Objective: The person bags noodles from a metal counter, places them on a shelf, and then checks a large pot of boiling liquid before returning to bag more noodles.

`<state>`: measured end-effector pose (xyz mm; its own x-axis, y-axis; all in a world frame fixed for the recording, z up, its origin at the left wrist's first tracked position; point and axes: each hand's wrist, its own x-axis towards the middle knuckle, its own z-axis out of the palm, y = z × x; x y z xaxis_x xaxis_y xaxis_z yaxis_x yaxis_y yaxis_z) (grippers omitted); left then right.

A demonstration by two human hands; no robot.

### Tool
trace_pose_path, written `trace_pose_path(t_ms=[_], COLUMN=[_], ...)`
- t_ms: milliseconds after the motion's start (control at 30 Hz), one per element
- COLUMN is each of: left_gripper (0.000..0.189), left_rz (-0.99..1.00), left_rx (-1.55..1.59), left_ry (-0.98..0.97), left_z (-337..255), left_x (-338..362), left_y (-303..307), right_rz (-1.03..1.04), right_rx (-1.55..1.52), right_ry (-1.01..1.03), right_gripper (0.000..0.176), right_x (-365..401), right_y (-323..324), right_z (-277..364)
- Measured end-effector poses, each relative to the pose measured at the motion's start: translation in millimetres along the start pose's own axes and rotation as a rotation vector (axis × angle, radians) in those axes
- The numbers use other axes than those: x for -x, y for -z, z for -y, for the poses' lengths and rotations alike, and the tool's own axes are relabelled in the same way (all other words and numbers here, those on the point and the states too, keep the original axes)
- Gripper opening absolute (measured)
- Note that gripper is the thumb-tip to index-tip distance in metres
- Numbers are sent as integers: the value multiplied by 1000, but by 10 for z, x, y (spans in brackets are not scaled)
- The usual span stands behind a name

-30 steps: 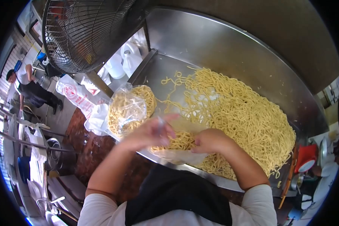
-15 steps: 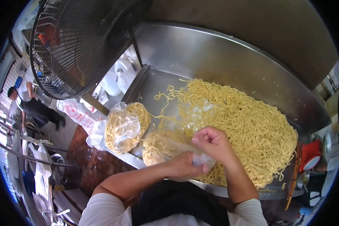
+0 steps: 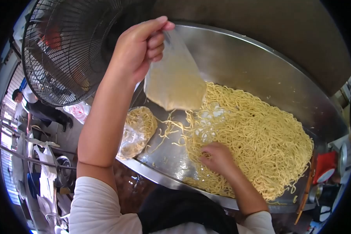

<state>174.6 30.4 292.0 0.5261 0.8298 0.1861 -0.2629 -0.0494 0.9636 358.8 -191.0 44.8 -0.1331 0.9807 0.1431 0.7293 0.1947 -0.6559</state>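
Observation:
My left hand (image 3: 142, 45), raised high at the upper left, is closed round the gathered top of a clear plastic bag (image 3: 175, 84). Yellowish contents show cloudily through the bag, which hangs above the metal tray (image 3: 169, 156). Lower down, my right hand (image 3: 219, 158) is over the near left part of a big pile of yellow noodles (image 3: 257, 136). Its fingers are loosely curled, with a gap between thumb and forefinger and nothing visible in them. A second bag of noodles (image 3: 138, 130) rests at the tray's left edge, partly behind my left forearm.
A large caged fan (image 3: 66, 54) stands close by at the upper left. Beyond it, a person (image 3: 39, 103) in a dark apron is at the far left. A red scale (image 3: 324, 165) and a long wooden stick (image 3: 306, 187) are to the right.
My left hand has lifted the bag of noodles from the tray's front, up and to the left. My right hand has come away from the bag and moved slightly down over the noodles.

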Motion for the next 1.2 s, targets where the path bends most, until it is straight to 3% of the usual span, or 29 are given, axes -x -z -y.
trace_pose_path(t_ms=[33, 100, 167, 233, 333, 400, 467, 533, 567, 633, 700, 733, 800, 833, 867, 900, 967, 1000, 1033, 1100, 1167, 1200], left_gripper=[26, 28, 30, 30, 31, 31, 33, 35, 37, 39, 42, 41, 45, 50, 53, 53, 54, 55, 55, 54, 56, 58], left_rz=[-1, -201, -219, -239, -265, -239, -208, -206, -197, -199, -182, -158, -163, -202, -115, -111, 17, 137, 137, -37, 39, 38], left_rx=[-7, -80, -76, 25, 39, 25, -7, -32, -58, -52, -43, -9, 30, 36, 89, 103, 215, 280, 293, 415, 448, 430], left_ry=[4, -112, -99, -46, -72, -77, -83, -98, -110, -121, -131, -139, -163, -174, -167, -157, -136, -115, -123, -34, -51, -73], left_z=[20, 111, 166, 197, 163, 94, 32, -16, -39, -101, -131, -145, -154, -149, -135, -89, -21, 36, 59, 95, 78, 27], left_x=[-141, -469, -673, -801, -932, -967, -957, -907, -869, -749, -647, -587, -444, -338, -260, -185, -23, 46, 142, 325, 483, 553], left_y=[19, 96, 208, 190, 199, 276, 325, 311, 295, 261, 225, 248, 136, 73, 125, 134, 147, 208, 163, -1, 21, 17], right_rz=[77, 122, 183, 201, 227, 283, 133, -30, 142, 180, -55, 14, -244, -50, 159, -138, 126, 125, 122, 97, 154, 24], right_rx=[31, 45, 71, 253, 303, 279, 123, 419, 572, 427, 197, 17, -198, 140, 477, 743, 623, 642, 579, 515, 317, 100], right_ry=[69, 266, 431, 535, 611, 524, 262, 276, 74, 70, 309, 77, -60, -171, -282, -291, -594, -596, -672, -760, -712, -675], right_gripper=[30, 29, 42, 43, 43, 42, 37, 31, 32, 39, 46, 53, 59, 58, 57, 65, 69, 69, 70, 71, 70, 77], right_x=[-116, -351, -619, -877, -1244, -1414, -1581, -1726, -1860, -2086, -2265, -2322, -2400, -2544, -2601, -2511, -2085, -1959, -1787, -1588, -1510, -1444], right_y=[-311, -902, -1561, -1854, -2165, -1971, -2031, -1542, -1192, -1107, -1511, -1511, -1086, -976, -937, -897, 179, 291, 368, 475, 430, 319], right_z=[0, 135, 280, 441, 132, -138, -747, -1132, -981, -754, -713, -642, -678, -1067, -1653, -2232, -1628, -1639, -1645, -1671, -1885, -2213])
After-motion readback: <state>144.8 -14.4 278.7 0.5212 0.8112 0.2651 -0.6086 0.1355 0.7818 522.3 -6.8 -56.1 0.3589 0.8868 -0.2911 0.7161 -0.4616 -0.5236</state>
